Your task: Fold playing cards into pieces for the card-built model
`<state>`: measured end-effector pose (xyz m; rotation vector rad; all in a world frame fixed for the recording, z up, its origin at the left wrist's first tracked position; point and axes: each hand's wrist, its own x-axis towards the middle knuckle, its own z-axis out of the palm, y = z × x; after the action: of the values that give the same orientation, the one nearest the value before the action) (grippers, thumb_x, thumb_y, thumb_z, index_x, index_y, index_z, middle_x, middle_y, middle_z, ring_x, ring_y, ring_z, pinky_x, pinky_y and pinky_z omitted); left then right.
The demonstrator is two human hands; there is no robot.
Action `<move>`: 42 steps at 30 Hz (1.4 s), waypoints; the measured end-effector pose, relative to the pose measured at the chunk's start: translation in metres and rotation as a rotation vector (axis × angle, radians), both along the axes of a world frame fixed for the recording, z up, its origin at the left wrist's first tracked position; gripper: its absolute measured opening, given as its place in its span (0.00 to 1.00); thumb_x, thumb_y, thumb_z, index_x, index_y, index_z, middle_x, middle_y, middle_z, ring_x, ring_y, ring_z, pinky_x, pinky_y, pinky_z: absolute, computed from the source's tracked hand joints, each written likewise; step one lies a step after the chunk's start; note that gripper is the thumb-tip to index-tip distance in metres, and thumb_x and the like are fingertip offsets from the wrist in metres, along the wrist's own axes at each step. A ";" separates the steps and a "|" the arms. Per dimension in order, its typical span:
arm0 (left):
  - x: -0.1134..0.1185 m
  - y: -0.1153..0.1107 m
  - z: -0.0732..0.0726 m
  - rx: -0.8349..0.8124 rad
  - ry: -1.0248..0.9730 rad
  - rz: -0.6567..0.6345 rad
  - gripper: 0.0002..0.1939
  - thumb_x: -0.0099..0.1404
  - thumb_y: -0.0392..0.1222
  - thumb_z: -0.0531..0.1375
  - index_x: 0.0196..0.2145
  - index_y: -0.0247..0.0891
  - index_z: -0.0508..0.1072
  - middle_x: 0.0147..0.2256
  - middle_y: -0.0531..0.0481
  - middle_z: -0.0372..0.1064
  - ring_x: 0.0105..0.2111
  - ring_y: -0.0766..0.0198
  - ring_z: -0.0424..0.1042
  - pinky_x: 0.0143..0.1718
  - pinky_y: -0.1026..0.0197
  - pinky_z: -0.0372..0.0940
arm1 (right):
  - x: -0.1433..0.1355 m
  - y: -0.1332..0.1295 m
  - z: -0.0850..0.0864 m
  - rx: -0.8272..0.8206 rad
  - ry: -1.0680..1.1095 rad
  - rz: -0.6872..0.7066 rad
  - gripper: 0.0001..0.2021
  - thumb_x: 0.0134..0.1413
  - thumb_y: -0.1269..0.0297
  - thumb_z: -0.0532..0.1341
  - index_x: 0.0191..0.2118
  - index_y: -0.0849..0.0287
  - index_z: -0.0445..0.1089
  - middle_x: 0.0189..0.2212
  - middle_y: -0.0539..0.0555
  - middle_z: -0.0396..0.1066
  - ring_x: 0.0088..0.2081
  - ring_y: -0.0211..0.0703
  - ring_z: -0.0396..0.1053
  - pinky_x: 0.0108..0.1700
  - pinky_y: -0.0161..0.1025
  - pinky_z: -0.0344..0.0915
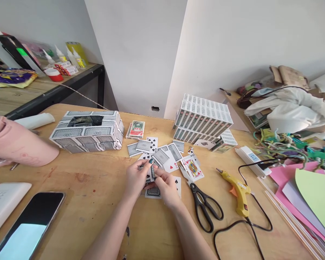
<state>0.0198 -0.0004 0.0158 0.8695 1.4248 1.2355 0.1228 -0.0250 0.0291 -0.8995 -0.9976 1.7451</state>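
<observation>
Both hands meet over the middle of the table around one playing card, which looks bent or folded. My left hand pinches it from the left, with the dark-painted thumbnail on top. From the right, the fingers of my right hand close on its other edge. Beneath the hands lies a patterned-back card, partly covered. Loose playing cards spread just beyond, some face up, some face down. To the right are a jack card and black-handled scissors.
A card-covered box with a top opening stands back left, near a card pack. Stacked card packs stand back right. A yellow glue gun with its cord lies right, before a power strip. A phone lies left.
</observation>
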 end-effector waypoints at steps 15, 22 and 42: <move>0.006 -0.007 -0.001 0.278 -0.040 0.106 0.12 0.59 0.48 0.59 0.31 0.35 0.72 0.30 0.48 0.74 0.31 0.62 0.73 0.32 0.62 0.68 | 0.009 0.010 -0.014 0.080 -0.179 -0.295 0.07 0.46 0.61 0.63 0.30 0.60 0.71 0.27 0.52 0.74 0.26 0.40 0.71 0.28 0.36 0.70; 0.001 -0.008 -0.002 0.597 0.355 0.030 0.05 0.62 0.38 0.56 0.33 0.37 0.72 0.33 0.48 0.72 0.36 0.63 0.71 0.39 0.60 0.67 | 0.012 0.011 -0.019 0.269 -0.322 -0.545 0.07 0.52 0.65 0.58 0.33 0.59 0.72 0.30 0.54 0.74 0.31 0.42 0.72 0.35 0.39 0.71; 0.000 -0.013 -0.013 0.664 0.870 -0.127 0.13 0.60 0.38 0.55 0.40 0.42 0.76 0.32 0.48 0.77 0.28 0.63 0.75 0.33 0.64 0.68 | 0.018 0.013 -0.021 0.308 -0.529 -0.600 0.10 0.52 0.67 0.55 0.33 0.55 0.75 0.36 0.52 0.77 0.40 0.45 0.73 0.44 0.42 0.69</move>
<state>0.0194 -0.0138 0.0032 2.1078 1.5618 1.3067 0.1404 -0.0124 0.0086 -1.3214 -1.1343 0.8395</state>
